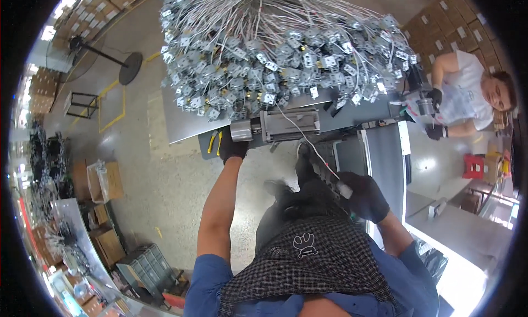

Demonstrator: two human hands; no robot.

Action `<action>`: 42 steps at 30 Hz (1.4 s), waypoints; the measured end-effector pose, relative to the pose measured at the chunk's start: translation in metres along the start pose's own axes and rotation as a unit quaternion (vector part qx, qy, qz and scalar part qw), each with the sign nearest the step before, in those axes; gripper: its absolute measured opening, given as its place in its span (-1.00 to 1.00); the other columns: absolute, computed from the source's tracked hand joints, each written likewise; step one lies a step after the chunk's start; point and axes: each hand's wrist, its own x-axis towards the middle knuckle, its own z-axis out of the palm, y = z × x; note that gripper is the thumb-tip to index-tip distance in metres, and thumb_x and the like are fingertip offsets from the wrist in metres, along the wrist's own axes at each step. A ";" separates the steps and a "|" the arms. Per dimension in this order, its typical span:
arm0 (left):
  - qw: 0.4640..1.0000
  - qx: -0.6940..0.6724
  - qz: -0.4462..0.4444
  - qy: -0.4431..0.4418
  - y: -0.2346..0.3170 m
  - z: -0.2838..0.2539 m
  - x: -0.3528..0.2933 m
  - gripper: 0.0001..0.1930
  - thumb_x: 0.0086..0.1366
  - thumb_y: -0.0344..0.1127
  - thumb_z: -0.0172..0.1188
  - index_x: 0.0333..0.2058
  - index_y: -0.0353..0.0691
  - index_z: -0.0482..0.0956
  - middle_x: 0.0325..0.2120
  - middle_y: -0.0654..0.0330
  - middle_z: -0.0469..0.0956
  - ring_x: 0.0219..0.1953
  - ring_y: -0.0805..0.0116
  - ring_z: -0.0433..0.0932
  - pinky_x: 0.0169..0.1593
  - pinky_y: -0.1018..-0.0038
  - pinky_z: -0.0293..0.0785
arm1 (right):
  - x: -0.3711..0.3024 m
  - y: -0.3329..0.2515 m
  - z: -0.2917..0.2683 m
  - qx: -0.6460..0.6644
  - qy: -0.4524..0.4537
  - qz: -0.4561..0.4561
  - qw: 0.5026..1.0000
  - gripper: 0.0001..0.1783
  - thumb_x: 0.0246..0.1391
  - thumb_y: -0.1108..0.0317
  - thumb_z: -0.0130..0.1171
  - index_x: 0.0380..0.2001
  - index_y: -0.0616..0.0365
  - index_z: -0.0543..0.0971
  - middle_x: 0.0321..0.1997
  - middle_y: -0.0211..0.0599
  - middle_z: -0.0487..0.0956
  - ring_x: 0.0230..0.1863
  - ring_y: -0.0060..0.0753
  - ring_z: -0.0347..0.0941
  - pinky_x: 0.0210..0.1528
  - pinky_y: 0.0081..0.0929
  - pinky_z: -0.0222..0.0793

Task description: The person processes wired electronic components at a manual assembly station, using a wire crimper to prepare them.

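Concrete floor [159,201] fills the left and centre of the frame; cardboard boxes [451,25] are stacked at upper right, and a grey crate [151,275] sits at lower left. Upper centre: a large heap of small silver metal boxes [236,69] with pale wires [269,9] fanned out above it, lying on a worktable with a grey metal top [179,119]. Metal fixture [290,124], a rectangular housing with a silver cylinder [241,130] at its left end, lies at the near edge of the table, centre of frame. Left hand [235,147], black-gloved, is at the cylinder's lower side; its fingers are largely hidden, so cannot tell whether they grip. Yellow-handled tool [212,141] lies just beside it. Right hand [367,197], also black-gloved, is right of centre, fingers closed on a white connector [344,189]. White cable [305,136] runs from the connector up across the fixture towards the heap. At right, a co-worker [467,91] in a white shirt and black gloves handles another silver cylindrical part [425,105].
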 end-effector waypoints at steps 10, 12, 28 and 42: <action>0.834 -0.478 -0.005 -0.277 -0.047 0.012 -0.150 -0.54 0.28 -0.37 0.23 0.16 -0.28 0.49 -0.09 0.13 0.62 -0.10 0.29 0.61 -0.02 0.45 0.56 | -0.106 -0.011 -0.075 0.216 -0.014 -0.015 0.976 -0.50 -0.04 0.49 0.44 0.01 0.46 0.60 -0.54 -0.25 0.65 -0.63 -0.55 0.52 -0.63 -0.60 0.37; 0.869 -0.408 0.057 -0.274 -0.046 -0.015 -0.189 -0.32 0.19 -0.29 0.43 0.25 -0.31 0.40 -0.16 0.23 0.60 -0.24 0.45 0.58 -0.18 0.59 0.51 | -0.086 -0.028 -0.078 0.038 -0.069 -0.159 0.984 -0.58 0.12 0.39 0.37 0.03 0.34 0.63 -0.50 -0.26 0.67 -0.55 -0.52 0.58 -0.51 -0.57 0.47; 0.878 -0.440 0.064 -0.177 0.040 -0.262 -0.270 -0.13 -0.07 0.13 0.64 0.00 -0.48 0.50 -0.41 0.12 0.63 -0.43 0.38 0.61 -0.33 0.47 0.54 | 0.085 -0.159 0.011 -0.328 -0.121 -0.452 0.821 -0.38 -0.03 0.36 0.24 0.20 -0.05 0.56 -0.28 -0.02 0.68 -0.37 0.05 0.65 -0.33 -0.13 0.56; 0.966 0.056 0.239 -0.080 0.068 -0.368 -0.250 -0.38 0.01 -0.26 0.44 0.11 -0.26 0.60 -0.34 0.03 0.72 -0.40 0.09 0.71 -0.29 0.29 0.60 | 0.110 -0.216 0.050 -0.414 -0.180 -0.556 0.698 -0.56 -0.07 0.28 0.29 -0.03 -0.01 0.61 -0.48 -0.19 0.60 -0.53 -0.07 0.56 -0.51 -0.15 0.40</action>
